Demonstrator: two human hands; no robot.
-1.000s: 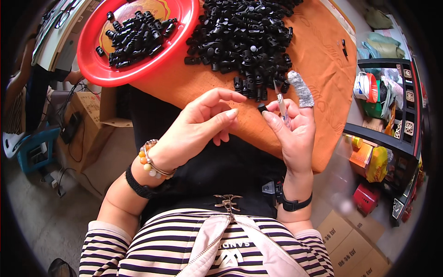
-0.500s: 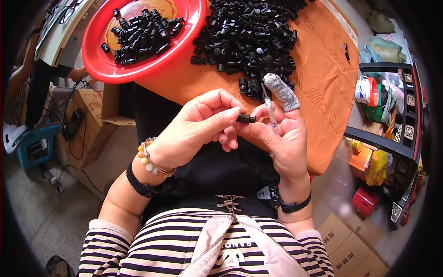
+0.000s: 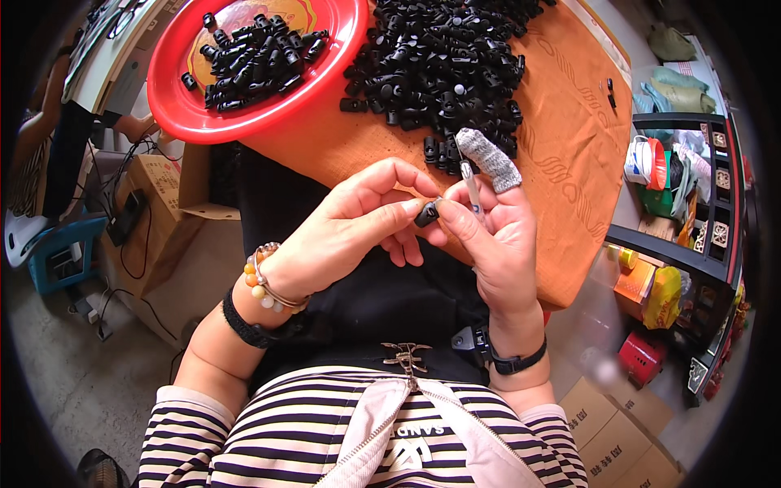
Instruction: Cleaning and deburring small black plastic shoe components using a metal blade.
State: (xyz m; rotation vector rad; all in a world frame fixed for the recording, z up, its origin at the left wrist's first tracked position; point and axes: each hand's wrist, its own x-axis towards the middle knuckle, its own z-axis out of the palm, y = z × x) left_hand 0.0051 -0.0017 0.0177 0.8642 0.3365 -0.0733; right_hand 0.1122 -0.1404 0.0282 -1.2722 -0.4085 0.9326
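Between the thumb and fingertips of my left hand [image 3: 362, 213] is a small black plastic cord lock [image 3: 425, 215], its rounded end and side hole showing. Closed beside it, my right hand [image 3: 506, 244] brings its thumb and a fingertip up to the cord lock. A slim white pen-like tool [image 3: 471, 185] is held in the right fingers, pointing away from me. One right finger wears a grey knitted finger sleeve [image 3: 490, 159] and is stretched out. Just beyond the hands lies a large pile of black cord locks [image 3: 443, 65] on the orange tablecloth [image 3: 561, 163].
A red round tray [image 3: 167, 102] at the far left carries more black pieces. Cardboard boxes [image 3: 159, 195] and a blue stool [image 3: 61, 252] stand left of the table. Dark shelving [image 3: 675, 248] with bags and packets is at the right, above more cartons [image 3: 610, 431].
The cord lock has turned between my fingers, from lying lengthwise sideways to showing its end and hole. My right thumb and tool have shifted slightly left.
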